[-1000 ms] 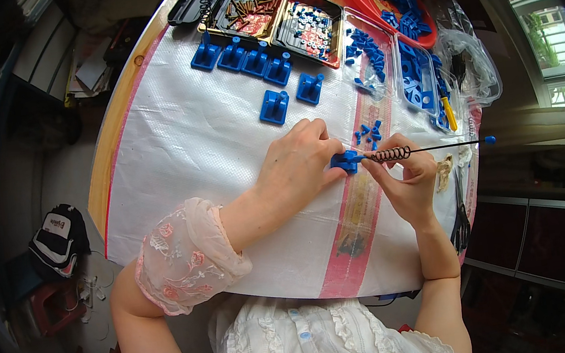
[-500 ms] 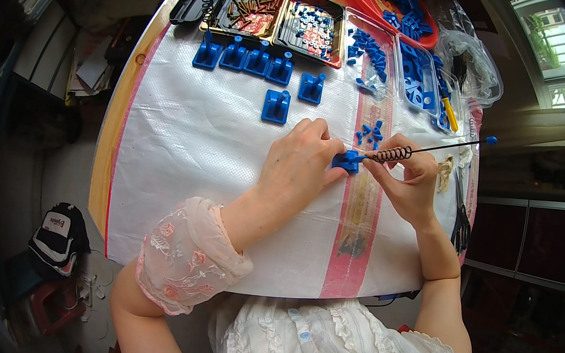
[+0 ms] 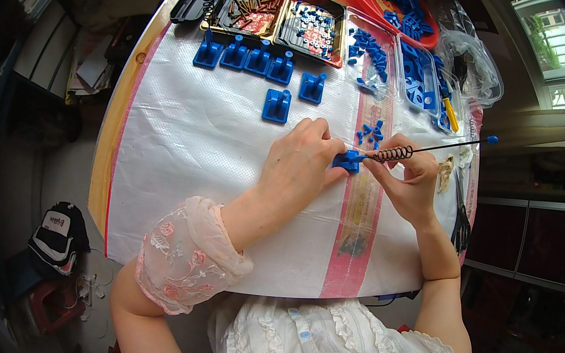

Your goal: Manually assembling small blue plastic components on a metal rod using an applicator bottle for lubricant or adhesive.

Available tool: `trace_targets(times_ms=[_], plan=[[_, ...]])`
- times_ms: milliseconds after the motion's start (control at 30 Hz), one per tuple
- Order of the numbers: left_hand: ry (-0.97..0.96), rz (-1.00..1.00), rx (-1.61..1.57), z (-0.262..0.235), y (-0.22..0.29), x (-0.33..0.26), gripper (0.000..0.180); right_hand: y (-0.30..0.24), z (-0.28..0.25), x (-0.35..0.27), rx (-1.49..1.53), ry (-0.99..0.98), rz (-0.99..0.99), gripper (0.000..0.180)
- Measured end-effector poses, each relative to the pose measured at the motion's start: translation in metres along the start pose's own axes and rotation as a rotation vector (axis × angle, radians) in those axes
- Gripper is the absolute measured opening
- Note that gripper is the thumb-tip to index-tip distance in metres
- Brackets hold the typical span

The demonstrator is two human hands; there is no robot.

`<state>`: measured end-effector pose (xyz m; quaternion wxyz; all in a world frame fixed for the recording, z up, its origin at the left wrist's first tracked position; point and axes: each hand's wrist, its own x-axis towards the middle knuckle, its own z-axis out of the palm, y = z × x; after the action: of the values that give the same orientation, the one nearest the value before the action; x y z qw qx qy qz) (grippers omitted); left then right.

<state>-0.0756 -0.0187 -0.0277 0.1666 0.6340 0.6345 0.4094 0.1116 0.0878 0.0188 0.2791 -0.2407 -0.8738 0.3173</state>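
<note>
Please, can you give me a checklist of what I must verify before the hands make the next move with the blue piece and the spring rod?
1. Left hand holds the blue piece at the table: ok.
2. Right hand pinches the thin rod at its coil spring: ok.
3. Rod end meets the blue piece: they touch; whether it sits inside, cannot tell.
4. Rod lies level, its blue tip free of other things: ok.
5. Loose small blue parts lie close behind the hands and might be bumped: not ok.
6. Finished blue brackets stand apart from the hands: ok.
</note>
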Motion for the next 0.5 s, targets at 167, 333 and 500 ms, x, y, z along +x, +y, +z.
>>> trace_targets(times_ms=[167,333,500], plan=[[-0.005,-0.001,0.002,0.0000,0.0007,0.0001,0.029,0.0016,-0.0005,-0.0008,0.006,0.000,-0.004,0.011],[-0.006,-0.001,0.007,0.0006,0.0001,0.0003,0.029,0.0019,0.0000,-0.0005,0.005,-0.001,-0.004,0.012],[-0.003,-0.001,0.003,0.0005,0.0000,-0.0002,0.029,0.0012,-0.0002,-0.0006,0.010,0.000,-0.004,0.011]])
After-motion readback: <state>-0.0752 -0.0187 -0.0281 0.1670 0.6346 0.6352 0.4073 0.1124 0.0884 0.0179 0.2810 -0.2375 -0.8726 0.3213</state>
